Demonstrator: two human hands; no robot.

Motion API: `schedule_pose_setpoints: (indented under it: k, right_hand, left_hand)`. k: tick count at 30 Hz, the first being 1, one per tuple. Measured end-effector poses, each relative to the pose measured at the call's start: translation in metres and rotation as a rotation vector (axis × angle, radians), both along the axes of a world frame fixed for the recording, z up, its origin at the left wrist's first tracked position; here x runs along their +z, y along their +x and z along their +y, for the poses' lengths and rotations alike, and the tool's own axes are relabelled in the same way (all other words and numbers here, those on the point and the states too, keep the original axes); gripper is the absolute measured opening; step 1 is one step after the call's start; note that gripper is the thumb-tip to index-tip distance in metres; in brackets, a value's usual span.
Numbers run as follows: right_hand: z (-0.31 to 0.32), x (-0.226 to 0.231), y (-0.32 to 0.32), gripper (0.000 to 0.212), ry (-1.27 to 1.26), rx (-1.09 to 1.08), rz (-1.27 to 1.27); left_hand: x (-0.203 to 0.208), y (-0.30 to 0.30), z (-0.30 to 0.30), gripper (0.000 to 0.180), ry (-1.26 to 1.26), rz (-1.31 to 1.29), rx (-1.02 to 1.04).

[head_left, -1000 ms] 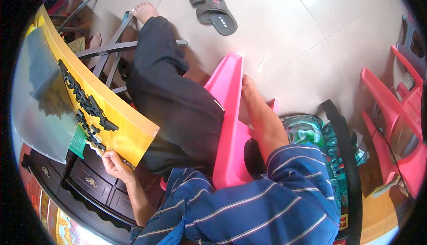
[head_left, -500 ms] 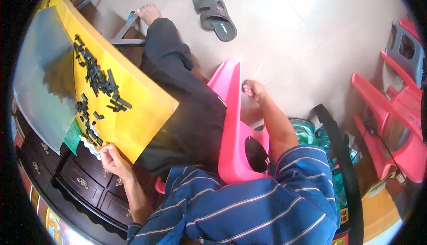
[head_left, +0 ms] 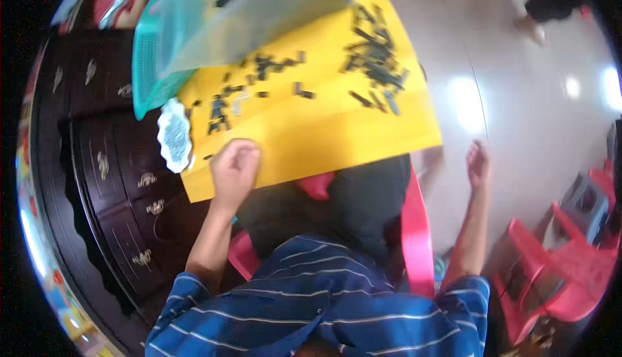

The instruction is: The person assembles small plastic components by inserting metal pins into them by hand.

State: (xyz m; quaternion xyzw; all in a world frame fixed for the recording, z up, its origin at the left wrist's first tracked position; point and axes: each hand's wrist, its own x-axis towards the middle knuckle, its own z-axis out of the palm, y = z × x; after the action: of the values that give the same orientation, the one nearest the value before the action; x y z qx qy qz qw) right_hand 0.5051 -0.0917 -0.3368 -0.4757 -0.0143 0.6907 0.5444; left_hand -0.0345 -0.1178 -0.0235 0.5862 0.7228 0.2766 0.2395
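Observation:
My left hand (head_left: 235,164) is closed over the near left part of a yellow tabletop (head_left: 291,153), its fingers curled inward. Whatever it may hold is hidden. Off the table's right side, above the floor, my right hand (head_left: 479,165) is also closed; blur hides whether anything is in it. Small black tube-like pieces lie in a dense pile (head_left: 376,56) at the right of the tabletop. A looser scatter of black pieces (head_left: 262,65) spreads across its left half. Beside the left edge sits a white scalloped dish (head_left: 174,137) with a bluish-grey inside.
A teal basket (head_left: 148,65) and a translucent sheet or bag (head_left: 259,23) with black pieces behind it occupy the far left. Dark wooden drawers (head_left: 110,162) stand left. Pink chairs (head_left: 551,273) are at the lower right; another person's leg (head_left: 534,30) shows far right.
My view has swung left, bringing the tabletop to the centre. My right hand has come away from beside the pink chair, farther out to the right. The left hand stays closed near the table's edge.

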Motion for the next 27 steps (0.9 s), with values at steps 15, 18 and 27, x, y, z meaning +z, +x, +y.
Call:
schedule_pose_setpoints:
  k: [15, 18, 27]
  right_hand:
    - [0.095, 0.387, -0.267, 0.012, 0.798, 0.985, -0.744]
    - [0.098, 0.397, -0.327, 0.017, 0.980, 1.086, -1.220]
    - [0.081, 0.375, -0.391, 0.013, 1.017, 1.232, -1.025]
  left_hand:
    - [0.018, -0.007, -0.025, 0.005, 0.221, -0.040, -0.210]
    - [0.013, -0.012, -0.028, 0.005, 0.285, -0.052, -0.223]
    - [0.015, -0.028, -0.033, 0.011, 0.419, -0.324, -0.123]
